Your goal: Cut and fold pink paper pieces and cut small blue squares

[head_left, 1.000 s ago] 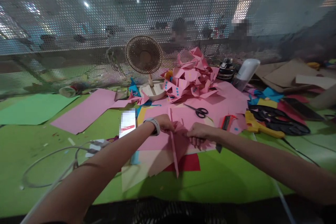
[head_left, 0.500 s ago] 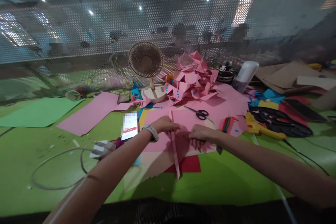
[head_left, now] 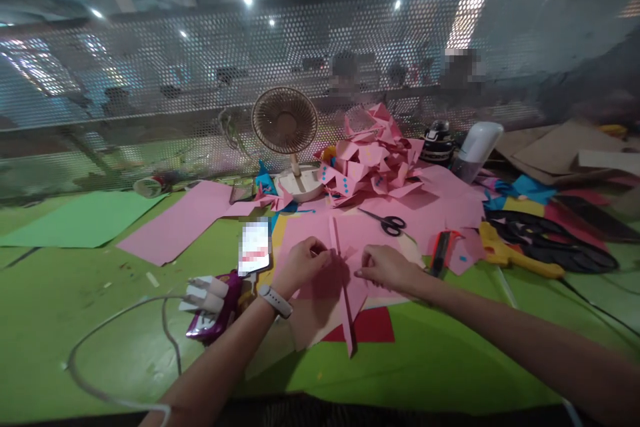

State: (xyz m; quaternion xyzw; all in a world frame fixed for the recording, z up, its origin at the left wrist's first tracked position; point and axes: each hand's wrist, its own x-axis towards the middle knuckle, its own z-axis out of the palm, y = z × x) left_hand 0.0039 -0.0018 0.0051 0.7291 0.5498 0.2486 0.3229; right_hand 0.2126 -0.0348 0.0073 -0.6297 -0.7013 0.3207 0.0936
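two hands, left hand point(head_left: 300, 263) and right hand point(head_left: 385, 267), pinch folded pink paper point(head_left: 345, 280) on a green table point(head_left: 430, 353) before a perforated screen point(head_left: 150, 87).

Fan point(head_left: 285, 121) behind the scissors point(head_left: 389, 222) — phone point(head_left: 255, 246) left of them, glue gun point(head_left: 505, 252) right.

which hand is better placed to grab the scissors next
Probably the right. The right hand rests on the pink paper on the same side as the scissors, which lie just beyond it. The left hand pinches the paper's folded ridge and would have to cross over.
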